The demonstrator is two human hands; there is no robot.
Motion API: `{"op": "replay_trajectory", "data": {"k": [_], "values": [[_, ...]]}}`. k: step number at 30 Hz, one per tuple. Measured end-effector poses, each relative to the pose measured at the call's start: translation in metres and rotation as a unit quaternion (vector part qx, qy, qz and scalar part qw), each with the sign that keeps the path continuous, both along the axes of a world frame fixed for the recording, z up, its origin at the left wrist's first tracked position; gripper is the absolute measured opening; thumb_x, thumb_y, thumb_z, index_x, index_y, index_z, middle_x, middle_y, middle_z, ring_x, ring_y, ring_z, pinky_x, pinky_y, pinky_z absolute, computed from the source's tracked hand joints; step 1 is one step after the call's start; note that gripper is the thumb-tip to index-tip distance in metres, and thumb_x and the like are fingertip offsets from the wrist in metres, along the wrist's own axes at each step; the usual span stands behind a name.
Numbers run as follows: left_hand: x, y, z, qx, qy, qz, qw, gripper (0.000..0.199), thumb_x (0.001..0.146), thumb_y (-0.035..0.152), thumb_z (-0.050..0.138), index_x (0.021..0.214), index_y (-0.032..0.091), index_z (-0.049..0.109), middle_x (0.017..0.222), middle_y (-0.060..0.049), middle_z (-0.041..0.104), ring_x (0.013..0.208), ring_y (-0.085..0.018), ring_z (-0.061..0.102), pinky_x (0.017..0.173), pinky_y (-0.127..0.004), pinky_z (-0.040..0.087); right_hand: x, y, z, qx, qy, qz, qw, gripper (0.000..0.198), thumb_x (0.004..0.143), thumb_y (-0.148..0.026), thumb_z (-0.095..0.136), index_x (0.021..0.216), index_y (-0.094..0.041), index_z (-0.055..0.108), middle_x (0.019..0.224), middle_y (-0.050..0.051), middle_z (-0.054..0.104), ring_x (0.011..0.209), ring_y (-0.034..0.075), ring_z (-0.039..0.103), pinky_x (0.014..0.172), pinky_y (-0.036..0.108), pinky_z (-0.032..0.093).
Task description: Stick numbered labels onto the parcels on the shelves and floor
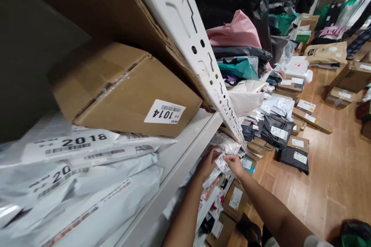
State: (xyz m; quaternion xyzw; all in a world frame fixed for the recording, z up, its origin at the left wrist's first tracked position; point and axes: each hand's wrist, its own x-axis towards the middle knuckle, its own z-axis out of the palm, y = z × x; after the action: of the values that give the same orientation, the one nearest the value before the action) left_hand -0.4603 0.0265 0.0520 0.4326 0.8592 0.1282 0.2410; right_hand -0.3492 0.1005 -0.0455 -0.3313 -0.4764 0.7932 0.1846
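Note:
Low in the middle, beside the shelf edge, both my hands meet at a white printed barcode label (222,163) with large numbers. My left hand (208,163) has its fingers closed at the label's left edge. From the other side, my right hand (235,165) pinches its right edge between thumb and finger. Just above them lies a clear-and-white plastic parcel (227,144). Packed parcels fill the lower shelf under my wrists. Whether the label sticks to a parcel I cannot tell.
A white perforated shelf post (199,42) slants past my hands. On the near shelf, a brown carton (130,88) marked 1014 rests on several white mailer bags (116,208). Parcels and boxes lie along the wooden floor (327,185); a black parcel (293,158) is among them.

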Motion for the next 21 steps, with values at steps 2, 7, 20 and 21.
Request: {"op": "replay_trajectory", "data": {"k": [2, 7, 20, 21], "values": [[-0.005, 0.000, -0.001, -0.006, -0.009, 0.016, 1.000, 0.046, 0.082, -0.001, 0.037, 0.115, 0.021, 0.058, 0.102, -0.003, 0.072, 0.094, -0.012, 0.067, 0.083, -0.024, 0.052, -0.010, -0.003, -0.002, 0.015, -0.018, -0.018, 1.000, 0.055, 0.059, -0.070, 0.065, 0.048, -0.020, 0.046, 0.047, -0.006, 0.038, 0.049, 0.009, 0.032, 0.051, 0.024, 0.029], [-0.009, 0.002, 0.002, -0.023, 0.004, 0.019, 1.000, 0.029, 0.090, 0.011, 0.038, 0.090, 0.020, 0.066, 0.100, -0.004, 0.071, 0.097, -0.015, 0.065, 0.085, -0.026, 0.049, -0.018, -0.007, -0.006, 0.046, -0.058, -0.036, 0.997, 0.052, 0.059, -0.065, 0.066, 0.044, -0.021, 0.041, 0.046, -0.006, 0.036, 0.049, 0.009, 0.032, 0.051, 0.024, 0.028], [0.012, 0.012, -0.002, -0.102, 0.120, 0.012, 0.987, 0.018, 0.089, 0.017, 0.053, 0.099, 0.015, 0.068, 0.112, -0.014, 0.066, 0.101, -0.023, 0.063, 0.087, -0.033, 0.047, -0.006, -0.005, -0.017, 0.031, -0.126, -0.020, 0.991, 0.048, 0.049, -0.058, 0.076, 0.044, -0.020, 0.047, 0.041, -0.007, 0.039, 0.045, 0.008, 0.034, 0.045, 0.022, 0.025], [0.013, 0.013, -0.002, -0.103, 0.127, 0.012, 0.986, 0.019, 0.089, 0.018, 0.053, 0.099, 0.015, 0.068, 0.112, -0.014, 0.066, 0.102, -0.024, 0.063, 0.088, -0.033, 0.047, -0.005, -0.005, -0.018, 0.029, -0.131, -0.028, 0.991, 0.050, 0.048, -0.058, 0.077, 0.042, -0.021, 0.044, 0.041, -0.008, 0.037, 0.045, 0.008, 0.033, 0.045, 0.022, 0.024]]}}
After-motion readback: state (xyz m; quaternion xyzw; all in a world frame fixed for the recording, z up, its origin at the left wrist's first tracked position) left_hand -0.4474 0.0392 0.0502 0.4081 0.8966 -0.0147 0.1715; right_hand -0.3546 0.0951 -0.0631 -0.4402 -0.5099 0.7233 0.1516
